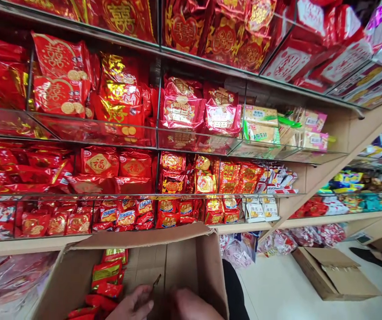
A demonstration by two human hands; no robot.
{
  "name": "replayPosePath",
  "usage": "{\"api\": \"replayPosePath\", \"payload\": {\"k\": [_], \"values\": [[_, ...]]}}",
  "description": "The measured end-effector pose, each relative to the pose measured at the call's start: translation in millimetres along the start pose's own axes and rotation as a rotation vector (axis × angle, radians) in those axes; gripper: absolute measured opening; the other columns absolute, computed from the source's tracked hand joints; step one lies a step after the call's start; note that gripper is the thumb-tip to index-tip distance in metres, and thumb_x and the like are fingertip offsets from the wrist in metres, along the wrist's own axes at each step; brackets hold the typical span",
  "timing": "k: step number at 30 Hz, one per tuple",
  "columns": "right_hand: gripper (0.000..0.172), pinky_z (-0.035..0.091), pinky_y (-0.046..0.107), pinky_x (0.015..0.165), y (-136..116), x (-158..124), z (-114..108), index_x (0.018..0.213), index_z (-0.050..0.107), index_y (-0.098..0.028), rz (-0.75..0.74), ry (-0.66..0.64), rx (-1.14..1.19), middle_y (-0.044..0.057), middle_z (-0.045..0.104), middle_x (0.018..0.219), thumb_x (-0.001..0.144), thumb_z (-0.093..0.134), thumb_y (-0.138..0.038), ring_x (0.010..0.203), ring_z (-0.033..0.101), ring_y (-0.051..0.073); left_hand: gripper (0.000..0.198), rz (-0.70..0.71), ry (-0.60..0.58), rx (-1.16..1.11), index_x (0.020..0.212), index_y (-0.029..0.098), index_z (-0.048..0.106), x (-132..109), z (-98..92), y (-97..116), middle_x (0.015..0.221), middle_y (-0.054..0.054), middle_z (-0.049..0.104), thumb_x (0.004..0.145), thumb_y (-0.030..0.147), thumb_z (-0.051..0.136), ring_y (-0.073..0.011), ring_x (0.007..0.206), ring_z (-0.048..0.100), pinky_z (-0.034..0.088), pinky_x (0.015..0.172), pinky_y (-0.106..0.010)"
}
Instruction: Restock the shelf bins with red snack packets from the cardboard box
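An open cardboard box (pixel 137 242) stands low in front of me, below the shelves. My left hand (pixel 134 304) is inside it with the fingers curled, and a small dark-gold scrap (pixel 157 280) shows at the fingertips; whether the fingers grip it is unclear. Beside it, my right hand (pixel 189 304) reaches low into the box, smeared by motion, its fingers hidden. Small red and gold snack packets (pixel 107 273) are piled along the box's left side, next to my left hand. Bare cardboard shows behind both hands.
Glass-fronted shelves (pixel 191 142) full of red snack packets rise right behind the box. A closed cardboard box (pixel 340 275) lies on the pale floor at right. Plastic-wrapped goods (pixel 14 284) sit under the lowest shelf at left. A slanting wooden panel (pixel 331 178) ends the shelving.
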State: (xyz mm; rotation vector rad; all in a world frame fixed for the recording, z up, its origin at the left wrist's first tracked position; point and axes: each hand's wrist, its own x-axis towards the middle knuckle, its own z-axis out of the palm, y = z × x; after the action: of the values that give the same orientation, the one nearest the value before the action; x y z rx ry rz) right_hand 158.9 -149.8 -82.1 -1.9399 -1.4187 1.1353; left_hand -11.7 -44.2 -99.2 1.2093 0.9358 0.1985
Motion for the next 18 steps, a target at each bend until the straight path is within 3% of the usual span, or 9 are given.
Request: {"api": "replayPosePath", "payload": {"k": [2, 4, 6, 8, 10, 15, 18], "values": [[0.025, 0.049, 0.033, 0.070, -10.1, -8.8, -12.8, 0.095, 0.063, -0.028, 0.001, -0.026, 0.224, 0.005, 0.068, 0.091, 0.073, 0.053, -0.029, 0.084, 0.064, 0.022, 0.054, -0.055, -0.118, 0.020, 0.100, 0.028, 0.061, -11.5, 9.1, 19.5, 0.111, -0.006, 0.062, 0.053, 0.049, 0.075, -0.0239, 0.107, 0.052, 0.045, 0.079, -0.030], [0.027, 0.047, 0.029, 0.074, -21.3, -17.3, -24.5, 0.097, 0.061, -0.025, -0.001, -0.013, 0.616, 0.002, 0.066, 0.093, 0.072, 0.057, -0.035, 0.085, 0.063, 0.018, 0.047, -0.087, -0.238, 0.059, 0.103, 0.026, 0.060, -25.0, 19.9, 42.4, 0.102, -0.005, 0.065, 0.061, 0.045, 0.071, -0.0221, 0.093, 0.058, 0.047, 0.067, -0.029], [0.034, 0.047, 0.027, 0.070, -30.4, -26.0, -34.1, 0.092, 0.060, -0.022, 0.033, 0.070, 0.959, 0.002, 0.065, 0.089, 0.067, 0.066, -0.043, 0.079, 0.062, 0.016, 0.037, -0.062, -0.249, 0.070, 0.095, 0.021, 0.064, -36.2, 29.7, 64.7, 0.093, -0.005, 0.067, 0.065, 0.043, 0.068, -0.0191, 0.080, 0.060, 0.046, 0.061, -0.025], [0.041, 0.047, 0.027, 0.062, -36.2, -34.4, -41.1, 0.089, 0.060, -0.020, 0.071, 0.177, 1.128, 0.002, 0.064, 0.083, 0.066, 0.066, -0.053, 0.071, 0.060, 0.016, 0.034, -0.006, -0.192, 0.024, 0.088, 0.018, 0.064, -43.5, 37.5, 82.4, 0.087, -0.005, 0.068, 0.062, 0.040, 0.071, -0.0162, 0.075, 0.060, 0.044, 0.059, -0.022], [0.043, 0.046, 0.027, 0.059, -39.2, -41.5, -45.5, 0.091, 0.060, -0.020, 0.051, 0.249, 1.186, 0.003, 0.063, 0.080, 0.070, 0.061, -0.057, 0.068, 0.059, 0.016, 0.036, 0.023, -0.115, -0.034, 0.084, 0.017, 0.062, -48.0, 43.7, 93.6, 0.082, -0.004, 0.068, 0.059, 0.040, 0.073, -0.0142, 0.068, 0.060, 0.044, 0.056, -0.022], [0.031, 0.043, 0.024, 0.062, -42.1, -44.9, -49.2, 0.082, 0.061, -0.018, -0.057, 0.458, 1.069, 0.000, 0.062, 0.072, 0.068, 0.070, -0.044, 0.065, 0.053, 0.012, 0.037, 0.074, -0.042, -0.124, 0.078, 0.017, 0.056, -51.9, 58.0, 99.5, 0.073, 0.000, 0.067, 0.058, 0.043, 0.073, -0.0095, 0.058, 0.057, 0.045, 0.054, -0.021], [0.028, 0.040, 0.022, 0.058, -44.0, -41.6, -48.2, 0.075, 0.059, -0.017, -0.089, 0.548, 0.991, -0.002, 0.058, 0.067, 0.072, 0.065, -0.044, 0.060, 0.048, 0.010, 0.039, 0.134, 0.021, -0.151, 0.088, 0.019, 0.055, -51.8, 65.2, 99.8, 0.083, 0.000, 0.067, 0.061, 0.044, 0.071, -0.0113, 0.067, 0.059, 0.049, 0.060, -0.023]]}}
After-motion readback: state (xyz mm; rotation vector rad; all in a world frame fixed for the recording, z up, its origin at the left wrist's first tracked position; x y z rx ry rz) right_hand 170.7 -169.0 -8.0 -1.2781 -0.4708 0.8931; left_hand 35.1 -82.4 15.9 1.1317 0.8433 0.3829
